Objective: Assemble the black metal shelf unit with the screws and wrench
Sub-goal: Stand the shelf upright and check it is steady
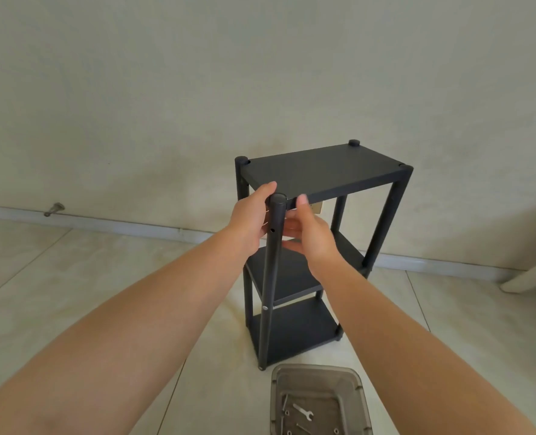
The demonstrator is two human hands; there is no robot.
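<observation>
Fingers (269, 187) of both hands curled on shelf (320, 171) corner.

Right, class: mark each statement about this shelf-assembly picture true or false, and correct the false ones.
1. The shelf unit stands upright on the floor. True.
2. The wrench is held in the right hand. False: it lies in the grey tray.
3. Both hands are at the near front post, just under the top shelf. True.
4. The left hand rests on the tray. False: it is up at the top shelf's corner.
</observation>
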